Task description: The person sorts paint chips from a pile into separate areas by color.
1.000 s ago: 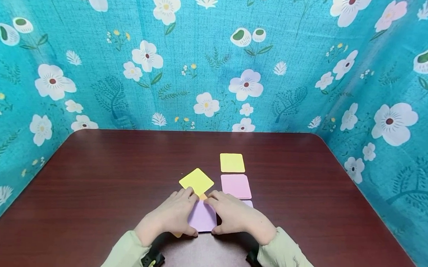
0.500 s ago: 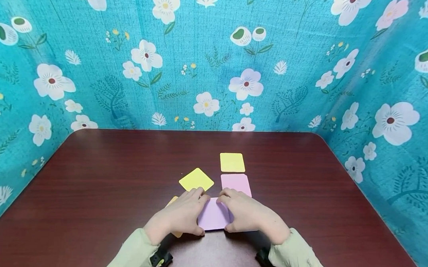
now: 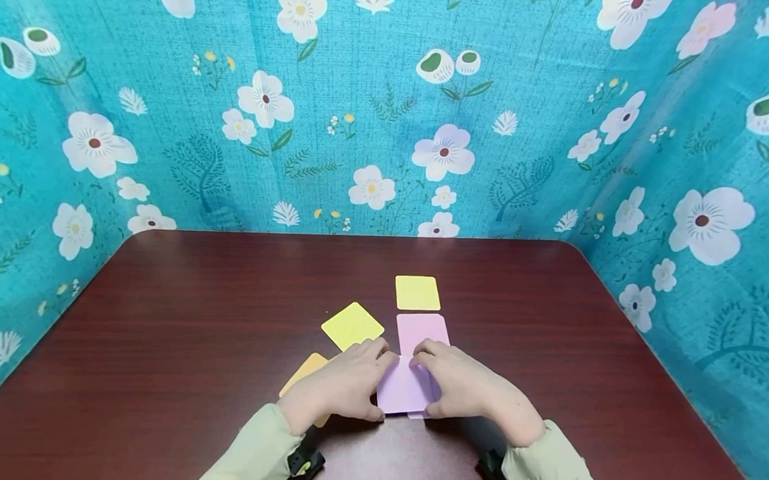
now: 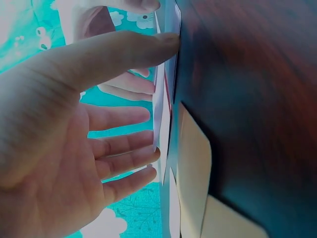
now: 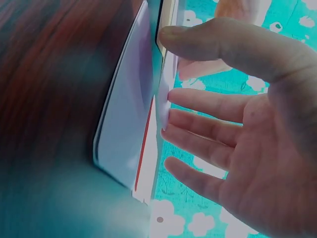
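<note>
A lilac square card (image 3: 404, 390) is held by both hands, just above the table. My left hand (image 3: 346, 381) holds its left edge, thumb at the near corner and fingers at the far one. On the opposite edge my right hand (image 3: 471, 387) grips likewise. Beneath it another lilac card (image 5: 121, 124) lies on the table, mostly hidden from the head view; its near edge peeks out. Beyond the held card is a pink card (image 3: 421, 331), partly covered. Orange cards (image 3: 303, 374) lie under and beside my left wrist. A yellow card (image 3: 353, 324) sits cornerwise beyond my left hand.
Another yellow card (image 3: 417, 293) lies beyond the pink one, in a column with it. The dark reddish-brown table (image 3: 194, 310) has rounded far corners. A turquoise flowered cloth (image 3: 377, 111) hangs behind it and along both sides.
Both hands have carried the lilac card rightward, from near the cornerwise yellow card to over the other lilac card. The orange cards are now more exposed. The cards on the table stay put.
</note>
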Motion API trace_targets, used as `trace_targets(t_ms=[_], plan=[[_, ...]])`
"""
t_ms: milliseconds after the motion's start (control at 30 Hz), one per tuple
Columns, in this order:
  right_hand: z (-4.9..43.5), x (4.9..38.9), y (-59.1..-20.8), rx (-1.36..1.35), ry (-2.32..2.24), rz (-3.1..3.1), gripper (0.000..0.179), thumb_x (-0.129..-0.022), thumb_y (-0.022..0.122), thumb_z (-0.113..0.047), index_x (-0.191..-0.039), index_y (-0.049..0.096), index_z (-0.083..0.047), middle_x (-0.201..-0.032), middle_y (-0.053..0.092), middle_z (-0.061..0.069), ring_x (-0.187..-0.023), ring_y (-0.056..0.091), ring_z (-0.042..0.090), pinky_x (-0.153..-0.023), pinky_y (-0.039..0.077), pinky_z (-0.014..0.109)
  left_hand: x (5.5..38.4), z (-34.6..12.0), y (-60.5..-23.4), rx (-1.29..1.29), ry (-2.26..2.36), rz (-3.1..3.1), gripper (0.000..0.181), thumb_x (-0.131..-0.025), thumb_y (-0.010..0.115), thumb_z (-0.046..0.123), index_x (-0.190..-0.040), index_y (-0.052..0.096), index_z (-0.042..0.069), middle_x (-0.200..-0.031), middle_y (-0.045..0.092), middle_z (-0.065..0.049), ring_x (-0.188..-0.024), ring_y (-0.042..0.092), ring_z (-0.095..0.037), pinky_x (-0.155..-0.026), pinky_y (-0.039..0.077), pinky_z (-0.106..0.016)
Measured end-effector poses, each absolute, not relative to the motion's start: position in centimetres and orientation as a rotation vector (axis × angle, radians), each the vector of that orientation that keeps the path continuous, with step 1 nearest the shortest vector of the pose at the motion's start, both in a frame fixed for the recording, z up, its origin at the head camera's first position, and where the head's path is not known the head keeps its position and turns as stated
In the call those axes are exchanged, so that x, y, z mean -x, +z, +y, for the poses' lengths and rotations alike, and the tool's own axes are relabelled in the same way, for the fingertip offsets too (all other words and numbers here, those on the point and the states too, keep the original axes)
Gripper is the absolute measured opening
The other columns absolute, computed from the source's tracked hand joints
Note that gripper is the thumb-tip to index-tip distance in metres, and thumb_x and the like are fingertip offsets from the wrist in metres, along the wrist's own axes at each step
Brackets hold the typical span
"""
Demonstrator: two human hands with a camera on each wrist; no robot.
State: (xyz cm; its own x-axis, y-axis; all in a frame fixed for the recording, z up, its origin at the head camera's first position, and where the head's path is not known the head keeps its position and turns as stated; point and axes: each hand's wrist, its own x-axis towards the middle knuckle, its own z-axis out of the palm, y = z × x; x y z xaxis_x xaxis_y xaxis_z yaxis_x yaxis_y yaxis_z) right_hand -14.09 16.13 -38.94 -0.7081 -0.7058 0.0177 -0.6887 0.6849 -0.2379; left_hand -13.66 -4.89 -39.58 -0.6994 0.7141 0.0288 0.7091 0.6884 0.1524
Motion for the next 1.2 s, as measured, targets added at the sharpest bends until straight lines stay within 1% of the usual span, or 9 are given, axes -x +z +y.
trace_targets(t_ms=[200, 433, 600, 767, 1067, 1200], plan=[[17.0, 13.9, -38.9, 1.142, -0.358, 2.824, 0.049, -0.058, 0.077, -0.019, -0.102, 0.059, -0.005, -0.107, 0.051, 0.000, -0.090, 0.051, 0.015, -0.079, 0.043, 0.032, 13.9, -4.2, -39.7, -1.266, 0.239, 2.855, 0.059, -0.062, 0.078, 0.042, -0.107, 0.053, 0.013, -0.102, 0.046, 0.001, -0.093, 0.047, -0.013, -0.085, 0.039, -0.027], [18.0, 13.9, -39.1, 1.109, -0.356, 2.833, 0.049, -0.057, 0.078, -0.018, -0.101, 0.059, -0.006, -0.108, 0.051, 0.000, -0.090, 0.051, 0.017, -0.078, 0.043, 0.034, 14.1, -3.2, -39.9, -1.277, 0.262, 2.847, 0.059, -0.062, 0.078, 0.043, -0.105, 0.054, 0.011, -0.102, 0.048, 0.000, -0.092, 0.048, -0.014, -0.084, 0.039, -0.027], [18.6, 13.8, -39.0, 1.081, -0.360, 2.833, 0.050, -0.056, 0.078, -0.018, -0.101, 0.059, -0.006, -0.108, 0.051, 0.002, -0.092, 0.051, 0.018, -0.080, 0.043, 0.037, 14.1, -2.3, -40.2, -1.254, 0.212, 2.855, 0.058, -0.063, 0.078, 0.044, -0.106, 0.054, 0.013, -0.106, 0.047, -0.001, -0.094, 0.047, -0.014, -0.082, 0.040, -0.027], [19.0, 13.7, -39.2, 1.081, -0.350, 2.840, 0.050, -0.056, 0.079, -0.018, -0.099, 0.059, -0.006, -0.106, 0.051, 0.002, -0.090, 0.052, 0.017, -0.079, 0.043, 0.037, 14.1, -1.5, -40.4, -1.256, 0.162, 2.862, 0.057, -0.062, 0.078, 0.045, -0.104, 0.056, 0.014, -0.105, 0.048, -0.001, -0.093, 0.048, -0.014, -0.079, 0.039, -0.027], [19.3, 13.7, -39.5, 1.070, -0.353, 2.847, 0.049, -0.056, 0.079, -0.017, -0.099, 0.059, -0.007, -0.107, 0.051, 0.002, -0.091, 0.052, 0.018, -0.079, 0.043, 0.037, 14.3, -1.0, -40.4, -1.260, 0.152, 2.861, 0.055, -0.061, 0.079, 0.046, -0.101, 0.058, 0.015, -0.103, 0.049, 0.000, -0.091, 0.048, -0.013, -0.081, 0.039, -0.026], [19.5, 13.6, -39.5, 1.044, -0.370, 2.832, 0.048, -0.056, 0.079, -0.015, -0.099, 0.058, -0.006, -0.107, 0.051, 0.002, -0.092, 0.052, 0.019, -0.080, 0.044, 0.037, 14.4, -0.8, -40.4, -1.275, 0.148, 2.848, 0.051, -0.061, 0.079, 0.045, -0.098, 0.059, 0.015, -0.101, 0.048, 0.000, -0.090, 0.048, -0.014, -0.081, 0.039, -0.027]])
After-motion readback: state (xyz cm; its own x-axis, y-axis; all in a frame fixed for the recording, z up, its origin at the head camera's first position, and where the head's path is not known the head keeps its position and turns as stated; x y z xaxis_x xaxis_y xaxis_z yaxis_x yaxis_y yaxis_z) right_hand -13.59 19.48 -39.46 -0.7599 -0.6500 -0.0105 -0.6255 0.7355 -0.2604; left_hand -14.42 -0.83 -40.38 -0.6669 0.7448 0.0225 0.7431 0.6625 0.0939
